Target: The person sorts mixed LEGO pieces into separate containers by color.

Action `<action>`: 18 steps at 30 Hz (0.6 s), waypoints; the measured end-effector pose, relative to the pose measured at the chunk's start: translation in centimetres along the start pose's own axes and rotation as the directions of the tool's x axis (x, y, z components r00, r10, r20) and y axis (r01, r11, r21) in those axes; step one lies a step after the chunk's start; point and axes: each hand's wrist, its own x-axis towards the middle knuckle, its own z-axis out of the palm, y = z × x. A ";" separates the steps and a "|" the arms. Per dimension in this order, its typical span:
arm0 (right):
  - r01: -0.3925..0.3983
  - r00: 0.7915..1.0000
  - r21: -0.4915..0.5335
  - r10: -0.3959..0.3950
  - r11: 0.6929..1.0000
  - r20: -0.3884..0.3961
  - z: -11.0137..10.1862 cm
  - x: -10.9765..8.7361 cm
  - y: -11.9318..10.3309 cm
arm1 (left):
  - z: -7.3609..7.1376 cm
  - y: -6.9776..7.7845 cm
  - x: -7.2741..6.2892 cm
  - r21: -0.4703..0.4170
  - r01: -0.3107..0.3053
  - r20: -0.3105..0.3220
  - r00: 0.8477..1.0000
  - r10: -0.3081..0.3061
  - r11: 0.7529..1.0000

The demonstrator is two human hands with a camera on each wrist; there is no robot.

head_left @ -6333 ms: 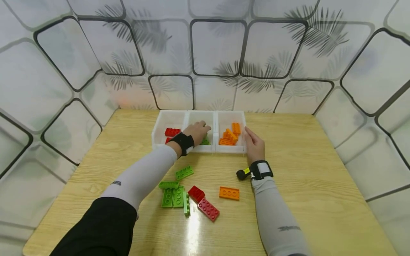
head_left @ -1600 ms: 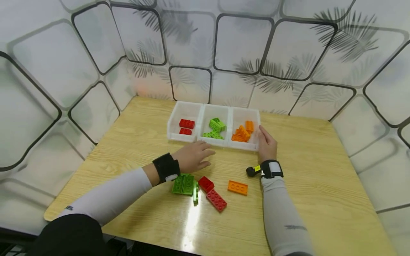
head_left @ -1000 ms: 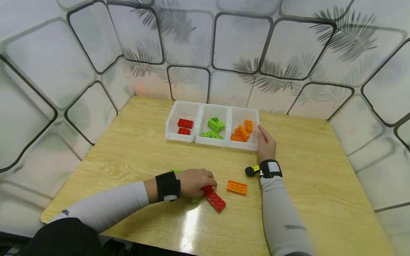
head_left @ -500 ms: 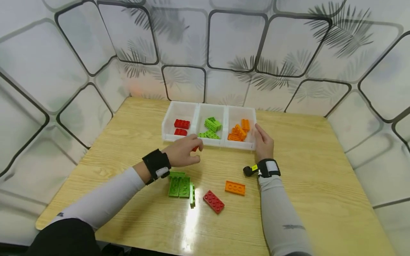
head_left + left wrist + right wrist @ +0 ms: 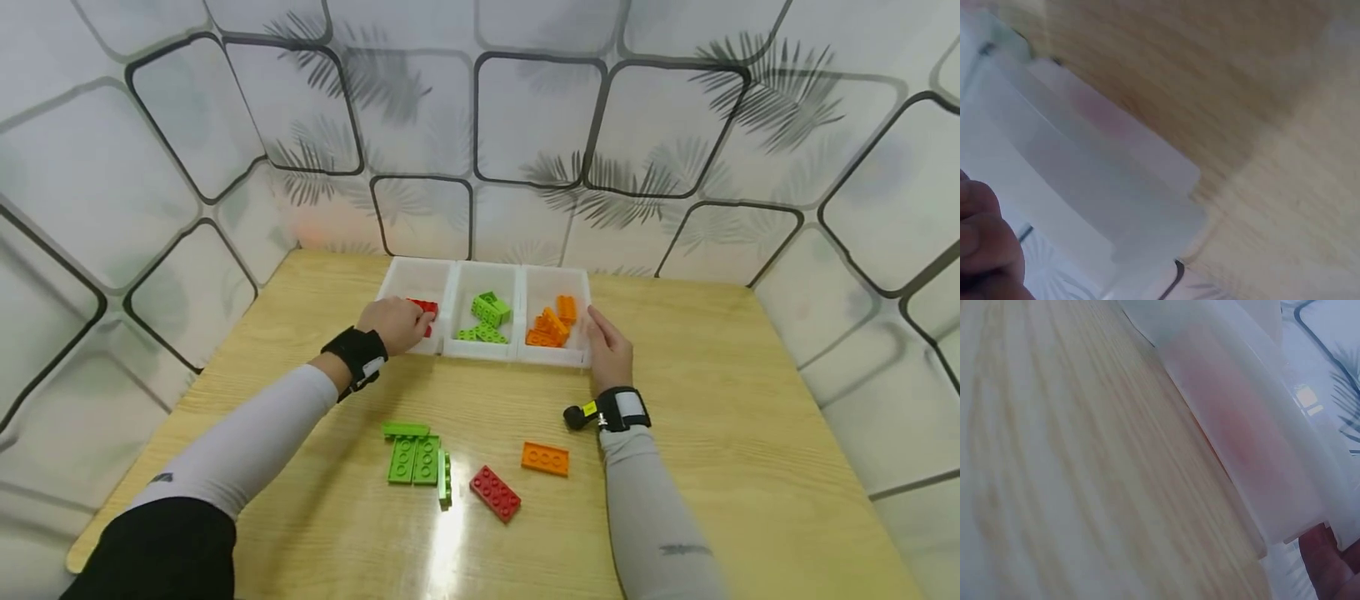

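Observation:
My left hand (image 5: 393, 323) is over the front wall of the left compartment of a white three-compartment tray (image 5: 480, 348). Its curled fingers (image 5: 988, 240) pinch a red toy building brick (image 5: 427, 307), mostly hidden by the hand; another red brick lies in that compartment. Green bricks (image 5: 489, 310) lie in the middle compartment and orange bricks (image 5: 551, 327) in the right one. My right hand (image 5: 611, 352) grips the tray's right end, with fingertips at its corner in the right wrist view.
On the wooden table (image 5: 712, 433) before the tray lie several green bricks (image 5: 414, 458), two of them studs down. A red brick (image 5: 496, 493) and an orange brick (image 5: 545, 458) lie right of them. A patterned curtain (image 5: 517, 117) stands behind.
My left hand put a green brick in the middle compartment, then picked up a red brick from the table and carried it to the left compartment. The right hand stays at the tray's end.

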 end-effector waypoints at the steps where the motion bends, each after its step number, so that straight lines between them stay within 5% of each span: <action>1: 0.002 1.000 -0.010 -0.002 1.000 0.001 0.0 0.0 0.0 | 0.1 -0.1 0.4 0.020 0.005 0.003 1.000 -0.005 1.000; 10: -0.018 1.000 -0.014 0.018 1.000 -0.017 0.1 -0.2 0.4 | 2.4 -0.8 2.5 0.080 -0.102 -0.042 0.994 0.106 0.992; 14: -0.021 1.000 -0.003 0.021 1.000 -0.002 0.2 -0.1 0.2 | 3.5 -1.3 3.0 0.058 -0.109 -0.066 0.991 0.113 0.992; 18: -0.011 1.000 -0.007 0.011 1.000 0.007 0.0 0.1 0.1 | 4.4 -1.6 3.4 0.003 -0.079 -0.021 0.997 0.079 0.997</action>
